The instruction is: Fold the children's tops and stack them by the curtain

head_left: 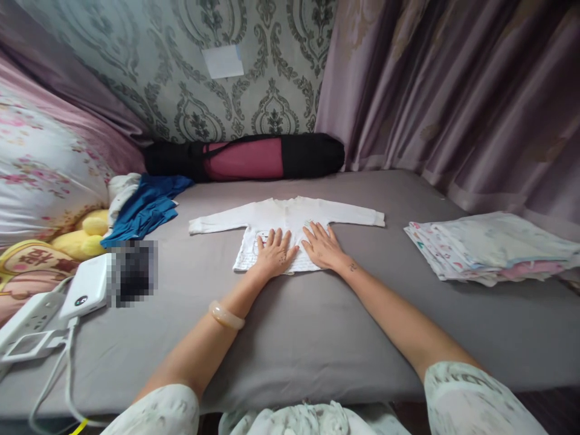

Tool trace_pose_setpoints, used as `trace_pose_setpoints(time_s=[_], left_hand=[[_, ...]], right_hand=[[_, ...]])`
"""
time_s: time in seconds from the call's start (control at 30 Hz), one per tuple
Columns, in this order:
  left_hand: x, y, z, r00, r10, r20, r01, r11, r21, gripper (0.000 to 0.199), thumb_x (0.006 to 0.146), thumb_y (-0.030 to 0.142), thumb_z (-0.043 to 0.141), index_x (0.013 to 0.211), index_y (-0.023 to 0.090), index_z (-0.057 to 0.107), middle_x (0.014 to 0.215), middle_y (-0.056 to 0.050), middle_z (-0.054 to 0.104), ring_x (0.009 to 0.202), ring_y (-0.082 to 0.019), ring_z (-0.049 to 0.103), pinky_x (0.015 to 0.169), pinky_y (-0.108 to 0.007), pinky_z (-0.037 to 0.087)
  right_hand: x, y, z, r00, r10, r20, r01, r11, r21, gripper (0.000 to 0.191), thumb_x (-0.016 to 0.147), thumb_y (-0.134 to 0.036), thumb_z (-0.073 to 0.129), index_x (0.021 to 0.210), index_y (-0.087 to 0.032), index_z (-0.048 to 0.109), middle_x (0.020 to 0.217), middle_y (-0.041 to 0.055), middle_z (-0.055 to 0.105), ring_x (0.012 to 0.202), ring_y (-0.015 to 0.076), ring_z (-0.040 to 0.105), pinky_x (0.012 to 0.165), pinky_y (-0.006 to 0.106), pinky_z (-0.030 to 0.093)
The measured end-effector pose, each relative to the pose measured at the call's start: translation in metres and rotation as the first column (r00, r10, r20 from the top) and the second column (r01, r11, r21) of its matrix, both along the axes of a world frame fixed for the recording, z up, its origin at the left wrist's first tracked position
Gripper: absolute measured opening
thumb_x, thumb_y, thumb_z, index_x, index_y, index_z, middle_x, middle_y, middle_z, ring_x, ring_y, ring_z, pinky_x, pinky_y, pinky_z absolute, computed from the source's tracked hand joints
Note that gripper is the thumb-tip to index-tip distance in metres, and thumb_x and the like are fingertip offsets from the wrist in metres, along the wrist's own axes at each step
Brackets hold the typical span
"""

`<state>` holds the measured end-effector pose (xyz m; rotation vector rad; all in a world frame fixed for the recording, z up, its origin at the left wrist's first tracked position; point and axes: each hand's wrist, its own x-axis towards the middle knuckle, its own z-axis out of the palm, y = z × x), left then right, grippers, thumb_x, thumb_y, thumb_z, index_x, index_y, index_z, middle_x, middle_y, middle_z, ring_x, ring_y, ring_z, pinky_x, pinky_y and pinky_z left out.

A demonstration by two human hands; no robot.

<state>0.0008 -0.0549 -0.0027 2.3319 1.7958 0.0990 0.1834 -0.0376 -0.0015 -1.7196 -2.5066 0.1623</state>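
A small white long-sleeved shirt [283, 214] lies flat on the grey sheet, both sleeves stretched out sideways and the collar pointing away from me. My left hand [274, 252] rests palm down with fingers spread on its lower left part, partly over a small printed figure. On the lower right part lies my right hand [322, 245], also flat with its fingers apart. Neither hand grips the cloth. The two hands are close together near the hem, thumbs pointing toward each other.
A stack of folded cloths [493, 248] lies at the right. At the left are a blue garment [147, 205], yellow plush [84, 235], a white power bank [88, 287], a power strip [31, 317] and cables. A black-and-red long bag [244, 158] lies along the wall.
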Motion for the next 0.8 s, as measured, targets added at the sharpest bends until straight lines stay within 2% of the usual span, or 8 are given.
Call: trace_pose_setpoints(time_s=[0.13, 0.33, 0.4, 0.57, 0.8], left_hand=[[0.0, -0.003, 0.002, 1.0, 0.016, -0.02, -0.016, 1.0, 0.009, 0.065, 0.098, 0.053, 0.015, 0.154, 0.02, 0.023, 0.161, -0.012, 0.02, 0.149, -0.033, 0.012, 0.115, -0.063, 0.01], [0.0, -0.005, 0.005, 0.999, 0.045, -0.007, -0.045, 0.999, -0.005, 0.061, 0.099, 0.045, 0.015, 0.154, 0.019, 0.023, 0.161, -0.01, 0.022, 0.149, -0.028, 0.014, 0.118, -0.057, 0.01], [-0.003, -0.006, 0.006, 0.996, 0.088, -0.001, -0.088, 0.996, 0.001, 0.067, 0.098, 0.051, 0.018, 0.154, 0.015, 0.023, 0.16, -0.015, 0.021, 0.149, -0.03, 0.014, 0.118, -0.056, 0.011], [-0.012, -0.008, 0.005, 0.959, 0.282, -0.015, -0.282, 0.959, 0.023, 0.1, 0.084, 0.078, 0.027, 0.152, 0.004, 0.023, 0.157, -0.029, 0.016, 0.147, -0.042, 0.009, 0.114, -0.062, 0.01], [-0.014, -0.006, 0.002, 0.959, 0.281, -0.034, -0.282, 0.959, -0.024, 0.105, 0.081, 0.082, 0.022, 0.153, 0.005, 0.019, 0.158, -0.029, 0.011, 0.147, -0.042, 0.005, 0.113, -0.065, 0.008]], right_hand=[[0.0, -0.001, 0.001, 1.0, -0.007, 0.011, 0.007, 1.0, -0.007, 0.058, 0.101, -0.046, 0.023, 0.153, -0.021, 0.031, 0.161, 0.0126, 0.019, 0.148, 0.029, 0.015, 0.118, 0.052, 0.009], [-0.001, 0.0, 0.002, 1.0, -0.004, 0.027, 0.004, 1.0, -0.008, 0.058, 0.101, -0.046, 0.023, 0.152, -0.02, 0.033, 0.161, 0.0134, 0.019, 0.147, 0.0299, 0.016, 0.117, 0.052, 0.01], [-0.001, 0.0, 0.002, 0.999, -0.005, 0.031, 0.005, 1.0, -0.007, 0.058, 0.101, -0.046, 0.023, 0.152, -0.021, 0.033, 0.161, 0.0132, 0.019, 0.147, 0.0298, 0.016, 0.117, 0.052, 0.009], [-0.001, 0.0, 0.001, 0.999, -0.008, 0.032, 0.009, 1.0, -0.014, 0.058, 0.101, -0.046, 0.023, 0.152, -0.021, 0.032, 0.161, 0.0132, 0.019, 0.148, 0.0291, 0.015, 0.118, 0.051, 0.008], [-0.001, 0.0, 0.002, 0.999, -0.015, 0.028, 0.016, 1.0, -0.027, 0.058, 0.101, -0.046, 0.024, 0.152, -0.021, 0.032, 0.161, 0.0131, 0.018, 0.148, 0.0293, 0.014, 0.117, 0.051, 0.009]])
